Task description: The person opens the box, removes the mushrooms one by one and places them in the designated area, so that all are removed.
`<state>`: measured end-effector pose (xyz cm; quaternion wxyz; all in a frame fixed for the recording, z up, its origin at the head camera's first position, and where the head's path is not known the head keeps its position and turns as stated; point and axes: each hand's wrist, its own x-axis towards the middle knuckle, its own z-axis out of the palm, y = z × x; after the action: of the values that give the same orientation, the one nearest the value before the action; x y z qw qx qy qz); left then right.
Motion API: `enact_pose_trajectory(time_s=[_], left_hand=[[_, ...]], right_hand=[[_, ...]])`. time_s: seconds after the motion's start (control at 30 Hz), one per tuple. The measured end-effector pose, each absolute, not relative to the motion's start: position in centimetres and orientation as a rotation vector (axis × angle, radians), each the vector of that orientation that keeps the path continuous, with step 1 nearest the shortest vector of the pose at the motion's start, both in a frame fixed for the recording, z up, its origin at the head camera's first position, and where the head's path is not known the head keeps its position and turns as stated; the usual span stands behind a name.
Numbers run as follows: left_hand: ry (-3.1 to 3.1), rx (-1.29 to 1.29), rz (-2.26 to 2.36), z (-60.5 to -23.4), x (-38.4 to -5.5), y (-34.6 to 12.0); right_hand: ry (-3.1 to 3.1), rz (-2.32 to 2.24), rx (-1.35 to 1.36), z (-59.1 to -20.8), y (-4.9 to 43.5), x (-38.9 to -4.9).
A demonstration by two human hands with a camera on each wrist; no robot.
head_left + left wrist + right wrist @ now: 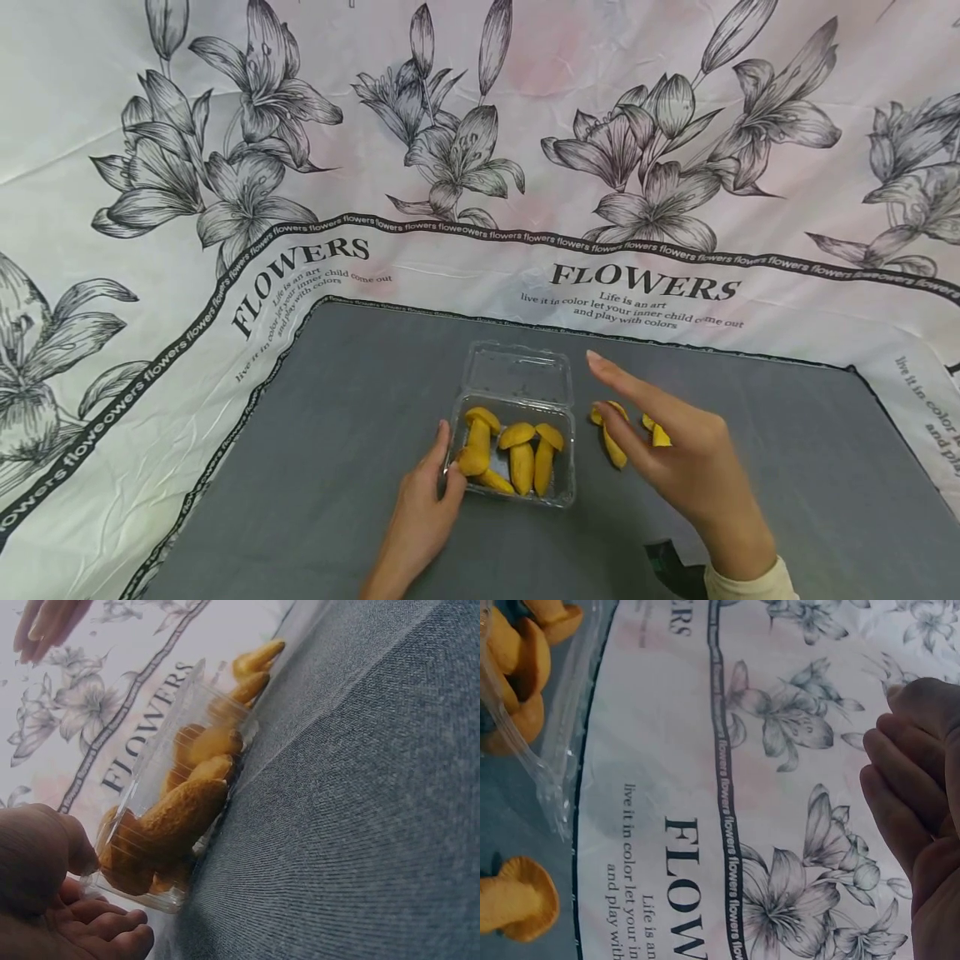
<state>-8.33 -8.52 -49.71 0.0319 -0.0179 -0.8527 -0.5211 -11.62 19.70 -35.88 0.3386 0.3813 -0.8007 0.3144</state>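
A clear plastic clamshell box (564,497) lies on the grey cloth with its lid (517,373) folded back. Several yellow mushrooms (521,468) are inside, some leaning on others. My left hand (420,517) grips the box's left edge, thumb at the rim, as the left wrist view also shows. To the right of the box my right hand (693,458) is raised with fingers extended and nothing in its grasp. Beyond it on the cloth are two more mushrooms, one (615,448) nearer the box and another (660,434) partly hidden by that hand.
The grey cloth (337,433) covers the table under the box. A white cloth (450,275) with a black flower print and lettering borders it at the back and sides. Something black (667,562) shows beside the right wrist.
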Motion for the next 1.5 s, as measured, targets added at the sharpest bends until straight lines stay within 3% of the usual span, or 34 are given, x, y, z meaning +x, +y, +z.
enact_pose_trajectory(time_s=[0.5, 0.97, 1.5], left_hand=[[-2.615, -0.056, -1.602, -49.7, -8.3, -8.3], [-2.58, -0.093, -1.559, -49.9, -8.4, -8.4], [-2.581, -0.089, -1.561, -49.9, -8.4, -8.3]], right_hand=[[-2.377, 0.765, 1.179, -39.4, 17.9, -13.0], [-2.498, 0.601, 1.408, -44.3, 13.0, -13.2], [-2.606, 0.541, 1.355, -45.9, 11.5, -12.9]])
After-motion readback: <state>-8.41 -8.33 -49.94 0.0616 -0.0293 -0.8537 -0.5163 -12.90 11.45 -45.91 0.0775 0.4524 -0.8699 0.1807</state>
